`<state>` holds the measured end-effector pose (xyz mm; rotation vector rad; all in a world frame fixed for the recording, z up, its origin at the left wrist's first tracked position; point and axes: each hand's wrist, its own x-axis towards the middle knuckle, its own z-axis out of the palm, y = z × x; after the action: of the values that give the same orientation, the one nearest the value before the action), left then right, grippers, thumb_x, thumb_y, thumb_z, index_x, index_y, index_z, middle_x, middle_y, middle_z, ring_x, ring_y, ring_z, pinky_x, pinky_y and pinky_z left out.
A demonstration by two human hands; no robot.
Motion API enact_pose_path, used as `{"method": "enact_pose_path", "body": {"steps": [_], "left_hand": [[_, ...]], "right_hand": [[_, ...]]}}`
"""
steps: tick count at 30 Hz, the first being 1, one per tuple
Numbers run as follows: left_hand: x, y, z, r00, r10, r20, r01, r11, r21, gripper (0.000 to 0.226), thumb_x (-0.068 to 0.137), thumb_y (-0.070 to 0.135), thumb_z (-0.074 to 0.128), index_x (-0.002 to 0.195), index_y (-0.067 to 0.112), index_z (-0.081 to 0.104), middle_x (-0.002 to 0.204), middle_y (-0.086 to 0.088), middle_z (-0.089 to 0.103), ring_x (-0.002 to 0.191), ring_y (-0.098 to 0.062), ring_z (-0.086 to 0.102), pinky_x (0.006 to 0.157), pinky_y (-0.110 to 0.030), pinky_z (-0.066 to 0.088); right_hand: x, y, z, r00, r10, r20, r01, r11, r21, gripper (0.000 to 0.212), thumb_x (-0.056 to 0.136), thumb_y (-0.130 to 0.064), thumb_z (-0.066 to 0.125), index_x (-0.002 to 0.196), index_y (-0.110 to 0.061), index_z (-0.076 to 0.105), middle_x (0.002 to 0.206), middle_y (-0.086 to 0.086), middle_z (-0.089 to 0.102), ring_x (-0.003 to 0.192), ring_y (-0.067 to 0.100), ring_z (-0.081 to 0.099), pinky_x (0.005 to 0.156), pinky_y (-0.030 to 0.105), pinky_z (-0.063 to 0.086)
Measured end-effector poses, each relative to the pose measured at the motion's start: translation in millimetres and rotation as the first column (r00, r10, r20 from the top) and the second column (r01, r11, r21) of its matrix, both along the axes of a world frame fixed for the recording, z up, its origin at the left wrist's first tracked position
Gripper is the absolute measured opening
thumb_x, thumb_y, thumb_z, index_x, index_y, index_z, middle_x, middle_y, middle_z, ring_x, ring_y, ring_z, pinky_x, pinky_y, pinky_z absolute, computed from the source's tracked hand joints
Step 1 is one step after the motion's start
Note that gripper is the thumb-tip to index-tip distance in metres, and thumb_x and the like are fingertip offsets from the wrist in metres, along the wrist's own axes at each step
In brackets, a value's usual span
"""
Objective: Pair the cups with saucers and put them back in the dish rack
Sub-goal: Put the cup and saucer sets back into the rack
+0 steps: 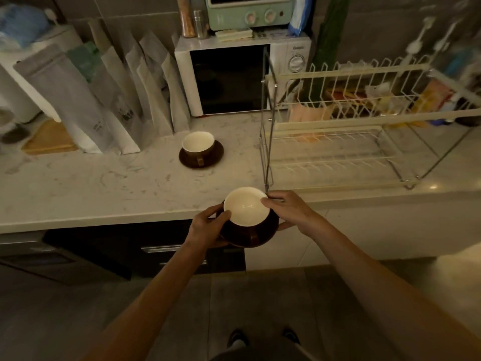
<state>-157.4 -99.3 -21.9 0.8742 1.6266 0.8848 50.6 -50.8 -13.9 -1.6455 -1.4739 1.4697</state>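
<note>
A brown cup [246, 208] with a white inside sits on a brown saucer [268, 234], held in the air just in front of the counter edge. My left hand [208, 226] grips the saucer and cup on the left. My right hand [289, 208] grips them on the right, thumb on the cup's rim. A second cup [198, 145] stands on its saucer [214, 156] on the counter, near the microwave. The two-tier wire dish rack [338, 157] stands on the counter to the right, and both of its tiers hold no dishes.
A white microwave [234, 76] with a green mini oven [250, 11] on top stands at the back. Several grey and white pouches [109, 100] lean at the back left. Packets lie behind the rack. Dark drawers are below the marble counter [104, 183].
</note>
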Motion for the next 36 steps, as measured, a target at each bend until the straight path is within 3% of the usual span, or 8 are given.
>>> {"method": "enact_pose_path", "body": {"steps": [3,9,13,19,25,29,33,36], "left_hand": [[25.8,-1.4,3.0,1.0,-0.019,0.023,0.019,1.0,0.022,0.025,0.084,0.031,0.068,0.106,0.041,0.063,0.111,-0.003,0.059,0.103,-0.027,0.061,0.051,-0.029,0.058],[81.9,-7.1,3.4,0.993,-0.09,0.071,0.085,0.994,0.068,0.024,0.082,0.034,0.07,0.088,0.055,0.061,0.099,0.008,0.06,0.091,-0.018,0.063,0.051,-0.024,0.055],[114.6,-3.3,5.1,0.987,-0.129,0.094,0.12,0.988,0.096,0.023,0.083,0.035,0.069,0.09,0.055,0.06,0.097,0.006,0.063,0.091,-0.017,0.063,0.051,-0.022,0.055],[156.8,20.8,18.5,0.975,-0.174,0.138,0.16,0.982,0.104,0.027,0.084,0.031,0.069,0.109,0.039,0.062,0.092,0.008,0.065,0.092,-0.015,0.064,0.053,-0.024,0.056],[188.2,55.2,34.9,0.974,-0.187,0.131,0.175,0.98,0.098,0.039,0.084,0.029,0.069,0.122,0.028,0.062,0.109,-0.007,0.066,0.102,-0.025,0.065,0.059,-0.033,0.061],[206.4,82.0,42.7,0.97,-0.209,0.125,0.197,0.975,0.101,0.037,0.085,0.029,0.068,0.121,0.027,0.063,0.121,-0.011,0.063,0.107,-0.029,0.063,0.057,-0.032,0.061],[223.7,112.8,44.4,0.969,-0.212,0.129,0.201,0.975,0.092,0.035,0.084,0.03,0.069,0.118,0.029,0.064,0.119,-0.009,0.063,0.1,-0.027,0.065,0.052,-0.03,0.06],[236.6,134.4,45.4,0.968,-0.217,0.129,0.208,0.975,0.075,0.032,0.082,0.031,0.07,0.114,0.031,0.066,0.117,-0.008,0.064,0.093,-0.024,0.066,0.051,-0.03,0.059]], "right_hand": [[28.9,-5.4,6.3,1.0,-0.002,-0.008,0.002,1.0,0.003,0.027,0.091,-0.034,0.061,0.117,-0.031,0.067,0.113,0.001,0.068,0.102,0.024,0.065,0.073,0.045,0.062],[92.8,-12.1,12.3,0.999,-0.008,-0.034,0.008,1.0,-0.005,0.01,0.089,-0.035,0.064,0.093,-0.044,0.066,0.103,-0.008,0.068,0.095,0.017,0.066,0.065,0.039,0.063],[127.9,-12.9,18.3,0.999,-0.039,-0.039,0.039,0.999,0.009,0.012,0.089,-0.035,0.064,0.086,-0.047,0.067,0.101,-0.012,0.067,0.093,0.014,0.065,0.058,0.033,0.061],[170.5,-1.7,30.0,0.99,-0.136,-0.024,0.137,0.99,0.027,0.027,0.09,-0.034,0.064,0.117,-0.029,0.067,0.103,-0.008,0.067,0.095,0.015,0.064,0.059,0.033,0.062],[198.0,20.6,40.1,0.978,-0.207,-0.025,0.208,0.977,0.049,0.013,0.091,-0.032,0.063,0.103,-0.033,0.065,0.1,-0.008,0.065,0.092,0.017,0.064,0.055,0.032,0.061],[210.2,41.5,43.7,0.96,-0.28,-0.017,0.281,0.958,0.057,0.029,0.091,-0.033,0.064,0.118,-0.025,0.067,0.108,-0.001,0.063,0.096,0.022,0.063,0.054,0.031,0.058],[224.1,64.6,46.6,0.943,-0.333,-0.019,0.334,0.941,0.062,0.02,0.089,-0.035,0.065,0.109,-0.03,0.068,0.104,-0.003,0.065,0.092,0.019,0.065,0.052,0.028,0.058],[233.3,81.7,47.6,0.926,-0.378,-0.015,0.378,0.925,0.046,0.022,0.09,-0.035,0.064,0.11,-0.028,0.068,0.112,0.001,0.065,0.101,0.024,0.064,0.06,0.032,0.058]]}}
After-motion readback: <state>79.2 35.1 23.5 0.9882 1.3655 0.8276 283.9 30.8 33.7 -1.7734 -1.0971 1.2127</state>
